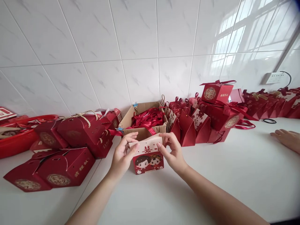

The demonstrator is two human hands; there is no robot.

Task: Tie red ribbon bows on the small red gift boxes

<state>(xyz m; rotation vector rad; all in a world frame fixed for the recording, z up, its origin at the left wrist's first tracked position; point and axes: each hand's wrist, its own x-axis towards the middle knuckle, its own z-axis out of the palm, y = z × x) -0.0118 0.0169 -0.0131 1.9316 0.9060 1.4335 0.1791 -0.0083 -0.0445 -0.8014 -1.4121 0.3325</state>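
head view: white desk (234, 175) against tiled wall.
box: small red gift box (148, 157) with cartoon couple, standing on the desk in front of the cardboard carton (140, 117) of ribbons.
left hand (122, 153): pinched on the box's top flap, left edge.
right hand (172, 150): fingers clamped on the flap's right edge.
handling: looks like light, thin card, creases easily; hold by flap edges.
around: finished red boxes (70, 150) left, more bags (201, 122) right; another person's hand (287, 139) far right.

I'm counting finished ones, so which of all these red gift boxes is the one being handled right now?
The small gift box with the cartoon couple on its front, at the table's near edge. The left hand and right hand pinch its pale top flap; the other boxes sit untouched.
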